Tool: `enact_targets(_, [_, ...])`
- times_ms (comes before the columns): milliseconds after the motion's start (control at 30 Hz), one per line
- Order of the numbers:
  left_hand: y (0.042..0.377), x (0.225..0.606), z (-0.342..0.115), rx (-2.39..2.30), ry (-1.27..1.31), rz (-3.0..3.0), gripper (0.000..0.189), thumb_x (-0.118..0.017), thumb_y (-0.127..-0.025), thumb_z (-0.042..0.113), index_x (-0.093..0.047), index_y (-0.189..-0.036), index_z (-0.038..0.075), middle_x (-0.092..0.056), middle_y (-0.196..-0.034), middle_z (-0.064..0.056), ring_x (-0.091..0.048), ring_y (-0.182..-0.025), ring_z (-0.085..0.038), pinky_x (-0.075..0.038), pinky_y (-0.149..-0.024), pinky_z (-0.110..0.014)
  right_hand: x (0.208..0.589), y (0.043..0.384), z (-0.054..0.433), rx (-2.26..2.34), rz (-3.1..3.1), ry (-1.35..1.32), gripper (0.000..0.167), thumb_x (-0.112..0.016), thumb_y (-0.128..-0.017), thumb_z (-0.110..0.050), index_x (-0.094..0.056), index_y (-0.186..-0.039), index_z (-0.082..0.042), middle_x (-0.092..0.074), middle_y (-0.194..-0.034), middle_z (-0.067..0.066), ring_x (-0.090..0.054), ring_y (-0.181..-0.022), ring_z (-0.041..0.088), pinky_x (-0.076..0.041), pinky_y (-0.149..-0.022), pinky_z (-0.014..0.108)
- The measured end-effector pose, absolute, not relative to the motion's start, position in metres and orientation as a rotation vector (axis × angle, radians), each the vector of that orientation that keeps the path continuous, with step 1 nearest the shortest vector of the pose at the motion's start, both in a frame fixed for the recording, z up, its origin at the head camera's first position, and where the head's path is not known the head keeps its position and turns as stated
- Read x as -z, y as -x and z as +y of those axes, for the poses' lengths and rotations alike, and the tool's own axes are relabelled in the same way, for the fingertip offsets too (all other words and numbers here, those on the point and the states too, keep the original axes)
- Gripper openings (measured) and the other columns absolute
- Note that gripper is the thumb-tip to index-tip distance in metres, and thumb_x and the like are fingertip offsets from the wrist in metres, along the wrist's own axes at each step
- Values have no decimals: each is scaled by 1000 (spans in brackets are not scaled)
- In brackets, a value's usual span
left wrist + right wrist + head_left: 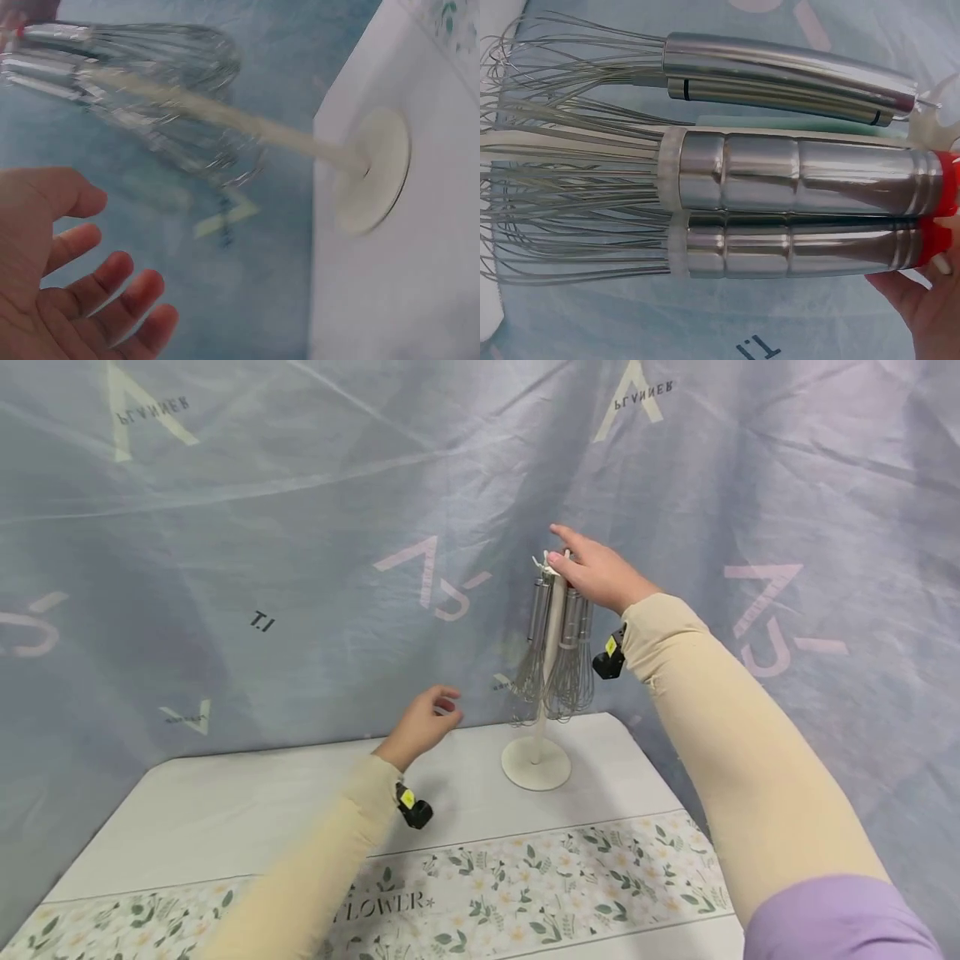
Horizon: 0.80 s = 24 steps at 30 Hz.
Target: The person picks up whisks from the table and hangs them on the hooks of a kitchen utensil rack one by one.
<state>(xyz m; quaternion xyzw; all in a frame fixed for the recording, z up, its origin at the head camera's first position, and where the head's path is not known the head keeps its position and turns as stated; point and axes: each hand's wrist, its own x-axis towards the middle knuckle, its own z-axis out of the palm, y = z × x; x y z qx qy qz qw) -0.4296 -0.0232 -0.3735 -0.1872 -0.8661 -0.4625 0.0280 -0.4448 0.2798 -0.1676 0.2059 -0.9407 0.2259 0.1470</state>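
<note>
A white stand with a round base [536,763] rises near the back right of the table, several metal whisks [570,618] hanging from its top hooks. Two whisks in the right wrist view have ringed steel handles [795,176] with red ends; plainer handles [780,67] hang beside them. My right hand [600,572] is at the top of the stand, thumb and forefinger spread over the hooks, partly hidden behind the red ends in the right wrist view. Left of the stand, my left hand [423,724] hovers above the table with nothing in its loosely bent fingers [124,292].
The table [262,810] has a white cover with a flowered band [540,893] along its front. A grey-blue curtain [300,527] with printed letters hangs right behind the table's back edge and along the right side.
</note>
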Motion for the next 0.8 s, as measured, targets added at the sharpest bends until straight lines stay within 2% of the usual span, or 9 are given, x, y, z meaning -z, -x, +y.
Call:
enact_targets(100, [424, 354, -46, 1327, 582, -2687, 37, -63, -100, 21, -59, -134, 9, -63, -125, -16, -62, -109, -32, -54, -85, -45, 164, 442, 282, -562, -2670, -476, 69, -33, -104, -58, -19, -163, -25, -38, -158, 18, -40, -142, 37, -32, -112, 59])
enact_targets(233, [417, 324, -74, 1166, 553, -2714, 37, -60, -101, 25, -57, -134, 8, -62, -126, -18, -62, -110, -34, -53, -84, -46, 152, 435, 282, -411, -2614, -351, 65, -31, -104, -58, -37, -157, -22, -49, -151, 14, -47, -137, 36, -39, -105, 60])
enact_targets(333, [411, 305, -91, 1062, 514, -2731, 39, -57, -102, 29, -56, -136, 9, -60, -130, -19, -60, -112, -35, -52, -86, -49, 143, 425, 280, -274, -2588, -310, 60, -30, -104, -58, -54, -143, -19, -62, -136, 10, -57, -122, 33, -46, -95, 58])
enact_targets(433, [404, 291, -103, 946, 459, -2747, 42, -54, -103, 32, -54, -139, 10, -57, -133, -20, -59, -114, -37, -51, -89, -52, 141, 412, 278, -147, -2547, -314, 52, -33, -104, -53, -66, -119, -15, -69, -112, 8, -63, -101, 31, -50, -80, 55])
enact_targets(500, [397, 284, -109, 855, 416, -2754, 45, -53, -103, 35, -53, -140, 9, -56, -134, -20, -58, -116, -38, -51, -89, -54, 146, 402, 278, -89, -2512, -319, 46, -36, -104, -49, -68, -107, -15, -71, -98, 5, -65, -87, 30, -50, -70, 52])
enact_targets(600, [384, 278, -116, 734, 366, -2742, 50, -52, -103, 38, -51, -143, 8, -54, -136, -21, -57, -117, -39, -49, -89, -56, 159, 389, 276, -38, -2490, -328, 40, -38, -104, -44, -67, -98, -16, -69, -86, 4, -63, -74, 29, -47, -58, 48])
enact_targets(700, [371, 278, -121, 628, 357, -2699, 56, -52, -103, 40, -48, -146, 5, -51, -140, -24, -53, -122, -43, -46, -93, -60, 174, 380, 273, -12, -2481, -342, 36, -41, -103, -42, -64, -92, -16, -66, -79, 2, -60, -66, 28, -44, -51, 45])
enact_targets(800, [361, 283, -124, 524, 373, -2627, 60, -55, -102, 40, -46, -149, 3, -48, -143, -28, -50, -124, -48, -44, -96, -64, 193, 373, 268, -14, -2475, -368, 33, -47, -101, -42, -65, -95, -16, -66, -77, 1, -60, -63, 26, -44, -49, 44])
